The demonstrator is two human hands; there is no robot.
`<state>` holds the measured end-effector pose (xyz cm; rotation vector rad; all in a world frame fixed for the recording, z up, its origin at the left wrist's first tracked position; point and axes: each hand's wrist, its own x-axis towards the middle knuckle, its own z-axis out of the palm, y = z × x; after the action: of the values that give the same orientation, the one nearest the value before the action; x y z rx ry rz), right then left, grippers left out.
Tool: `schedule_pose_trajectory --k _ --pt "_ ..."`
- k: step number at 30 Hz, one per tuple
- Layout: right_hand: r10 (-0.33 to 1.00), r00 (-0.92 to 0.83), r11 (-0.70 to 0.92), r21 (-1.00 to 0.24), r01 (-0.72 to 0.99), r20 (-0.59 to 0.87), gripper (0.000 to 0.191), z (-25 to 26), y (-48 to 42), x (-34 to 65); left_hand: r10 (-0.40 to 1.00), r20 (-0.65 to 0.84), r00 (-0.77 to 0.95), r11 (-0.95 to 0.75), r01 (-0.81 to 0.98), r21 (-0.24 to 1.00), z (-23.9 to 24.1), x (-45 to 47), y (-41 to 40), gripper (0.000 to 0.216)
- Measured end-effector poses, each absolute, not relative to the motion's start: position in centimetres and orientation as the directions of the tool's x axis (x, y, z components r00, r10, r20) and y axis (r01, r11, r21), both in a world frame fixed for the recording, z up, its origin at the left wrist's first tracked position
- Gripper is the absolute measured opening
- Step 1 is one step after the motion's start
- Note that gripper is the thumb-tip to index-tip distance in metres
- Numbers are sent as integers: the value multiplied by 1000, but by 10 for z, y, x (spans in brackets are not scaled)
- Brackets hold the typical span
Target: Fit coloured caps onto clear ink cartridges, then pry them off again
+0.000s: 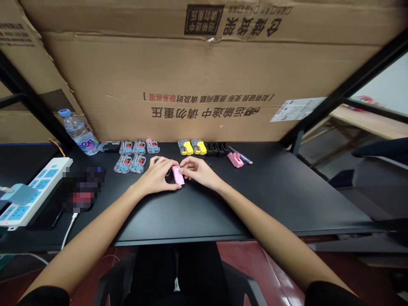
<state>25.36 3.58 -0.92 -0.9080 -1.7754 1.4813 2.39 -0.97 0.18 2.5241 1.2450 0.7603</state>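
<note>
A small pink plastic housing (178,176) is held between my two hands over the black tabletop (204,216). My left hand (158,176) grips it from the left, with the thumb at its near end and the fingers curled round its far end. My right hand (200,173) pinches at its right side, thumb and forefinger against it. Part of a dark piece shows beneath my left fingers, mostly hidden. To the right, another pink plastic part (235,160) lies apart from both hands.
Several clear plastic pieces (126,147), two yellow-and-clear pieces (199,147) and black parts (217,148) line the back, beside a pen-like tool (241,156). On the left are a water bottle (79,132), power strip (35,193) and phone (83,189). Cardboard (191,68) stands behind.
</note>
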Motion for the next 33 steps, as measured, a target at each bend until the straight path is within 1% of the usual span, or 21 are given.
schedule_pose_trajectory --k 2,7,10,13,16,18,19,21,24,27,29,33 --pt "831 -554 124 -987 98 50 46 -10 35 253 786 354 507 -618 670 413 2 24 -10 61" --pt "832 -543 155 -988 26 117 44 -16 34 249 791 353 500 -611 673 416 1 24 -10 64" --pt "828 -547 174 -984 45 122 42 -21 35 249 793 348 500 -609 675 417 1 24 -9 64" --pt "832 -530 280 -949 147 164 38 -23 43 257 801 334 497 -599 676 430 2 24 -9 63" --pt "858 -428 432 -849 304 283 33 -17 60 281 810 311 498 -587 673 450 4 25 -11 59" --pt "867 -353 482 -773 411 353 32 -9 73 302 812 301 500 -583 672 457 6 25 -12 57" --pt "872 -330 485 -739 467 363 32 -5 79 313 813 298 500 -582 672 458 6 25 -12 57" --pt "884 -335 466 -683 563 326 33 4 87 333 815 290 501 -578 673 462 6 25 -13 57" --pt "897 -415 409 -642 649 152 31 18 87 348 817 283 503 -575 671 468 6 25 -13 58" --pt "867 -499 372 -648 664 -13 33 27 79 347 813 279 511 -581 671 461 5 25 -12 57" --pt "838 -537 354 -653 669 -96 36 29 74 343 813 278 511 -580 674 457 4 26 -12 57" --pt "806 -563 327 -658 679 -181 38 24 72 338 818 275 506 -575 685 448 3 26 -11 58"
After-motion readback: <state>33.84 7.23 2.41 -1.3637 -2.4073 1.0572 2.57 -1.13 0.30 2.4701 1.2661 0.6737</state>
